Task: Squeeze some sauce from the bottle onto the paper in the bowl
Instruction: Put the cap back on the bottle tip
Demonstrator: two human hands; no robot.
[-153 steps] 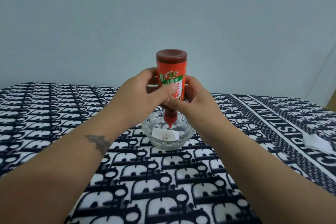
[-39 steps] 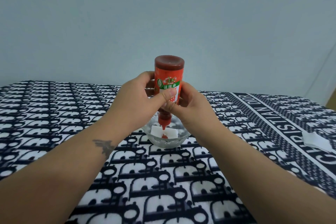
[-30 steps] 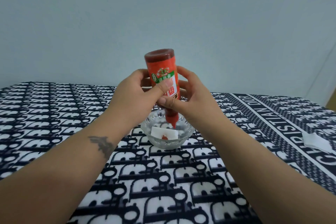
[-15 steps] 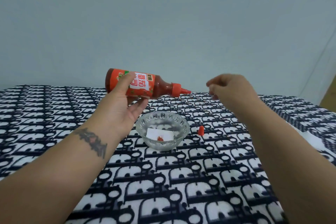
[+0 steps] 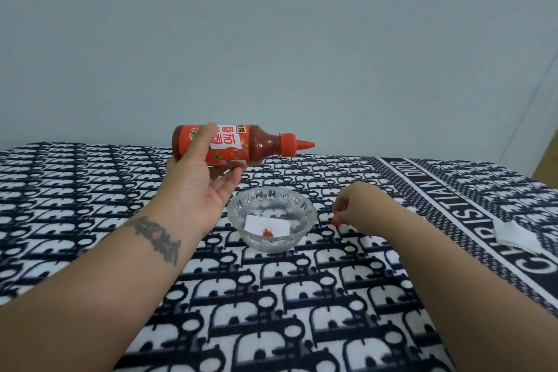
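from my seat the bowl [image 5: 271, 218] reads as clear pressed glass, glossy, with a ribbed pattern round its rim, and the paper [image 5: 267, 225] lying inside it is plain matt white with a wet, shiny red dab of sauce [image 5: 267, 232] on it. behind the bowl, the bottle [image 5: 229, 145] i see is smooth translucent plastic with a glossy printed label and an opaque orange-red plastic nozzle. under the bowl the cloth [image 5: 271, 296] looks soft, matt and slightly fuzzy, printed black and white, and far to the right of the bowl a white tissue [image 5: 516, 235] looks thin, matt and creased.
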